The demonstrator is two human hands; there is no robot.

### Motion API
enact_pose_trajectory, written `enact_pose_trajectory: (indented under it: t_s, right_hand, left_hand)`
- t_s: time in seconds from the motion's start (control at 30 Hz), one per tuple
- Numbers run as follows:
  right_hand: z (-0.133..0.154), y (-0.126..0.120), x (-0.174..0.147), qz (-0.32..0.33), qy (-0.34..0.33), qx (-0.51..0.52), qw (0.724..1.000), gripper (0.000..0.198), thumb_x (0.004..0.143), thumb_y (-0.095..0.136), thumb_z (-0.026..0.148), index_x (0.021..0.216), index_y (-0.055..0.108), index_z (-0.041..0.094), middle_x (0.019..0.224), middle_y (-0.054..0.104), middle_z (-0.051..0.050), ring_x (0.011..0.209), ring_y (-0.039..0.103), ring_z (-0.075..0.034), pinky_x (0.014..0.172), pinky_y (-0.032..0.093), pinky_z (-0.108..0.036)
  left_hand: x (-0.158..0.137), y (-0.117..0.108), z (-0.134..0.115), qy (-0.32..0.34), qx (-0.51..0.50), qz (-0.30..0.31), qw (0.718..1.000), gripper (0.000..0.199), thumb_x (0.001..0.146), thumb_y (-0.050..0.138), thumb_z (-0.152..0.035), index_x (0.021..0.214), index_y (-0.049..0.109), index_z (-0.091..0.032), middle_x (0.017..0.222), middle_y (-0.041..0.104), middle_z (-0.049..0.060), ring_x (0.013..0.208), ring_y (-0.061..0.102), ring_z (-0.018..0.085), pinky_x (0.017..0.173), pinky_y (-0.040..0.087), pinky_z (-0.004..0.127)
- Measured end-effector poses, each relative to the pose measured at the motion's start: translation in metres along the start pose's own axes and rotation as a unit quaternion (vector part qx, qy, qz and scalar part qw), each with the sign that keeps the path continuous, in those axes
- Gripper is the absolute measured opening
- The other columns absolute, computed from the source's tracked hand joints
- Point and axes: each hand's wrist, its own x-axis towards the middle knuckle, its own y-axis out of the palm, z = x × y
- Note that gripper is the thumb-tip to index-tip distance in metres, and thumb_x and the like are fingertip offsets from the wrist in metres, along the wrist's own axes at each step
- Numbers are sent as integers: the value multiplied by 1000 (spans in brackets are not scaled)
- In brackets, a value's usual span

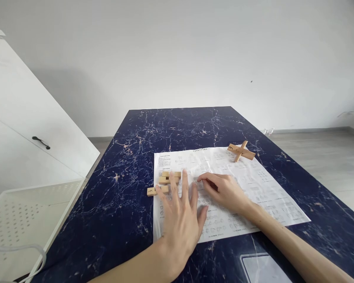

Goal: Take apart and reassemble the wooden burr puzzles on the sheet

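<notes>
A printed instruction sheet (224, 165) lies on the dark blue table. My left hand (181, 214) rests over its left part, fingers spread, with fingertips at several notched wooden puzzle pieces (165, 181). One marked wooden piece (151, 192) pokes past the sheet's left edge, partly under my left fingers. To the right, my right hand (221, 188) lies on the sheet with fingers curled and thumb and index fingertip near the paper; I cannot make out anything between them. Crossed wooden pieces (241, 151) sit joined at the sheet's far right corner.
The blue marble-patterned table (177, 125) reaches toward a white wall. A flat rectangular object with a pale surface (264, 269) lies at the near edge. On the left stand a white cabinet (26, 98) and a perforated white basket or shelf (14, 220) with a cable (32, 247).
</notes>
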Motion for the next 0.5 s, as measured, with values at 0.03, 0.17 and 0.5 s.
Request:
enact_pose_trajectory:
  t_s: [0.03, 0.17, 0.5]
  right_hand:
    - [0, 0, 0, 0, 0, -1, 1000, 26, 103, 48, 22, 110, 73, 22, 79, 77, -1, 58, 65, -15, 60, 44, -29]
    - [0, 0, 0, 0, -1, -3, 1000, 26, 103, 48, 23, 110, 73, 22, 79, 78, -1, 58, 65, -15, 59, 45, -28]
    - [-1, 0, -1, 2, 2, -9, 1000, 25, 104, 48, 23, 109, 73, 23, 82, 79, -1, 60, 67, -16, 61, 46, -29]
  left_hand:
    - [0, 1, 0, -3, -1, 0, 1000, 59, 104, 55, -51, 154, 57, -21, 175, 31, 17, 161, 20, 55, 115, 26, 92]
    - [0, 2, 0, 2, -10, -1, 1000, 58, 104, 55, -51, 154, 58, -21, 174, 34, 17, 160, 24, 55, 116, 27, 90]
    - [4, -2, -3, 48, -17, 8, 999, 58, 108, 50, -48, 153, 59, -13, 176, 29, 19, 160, 26, 53, 120, 36, 80]
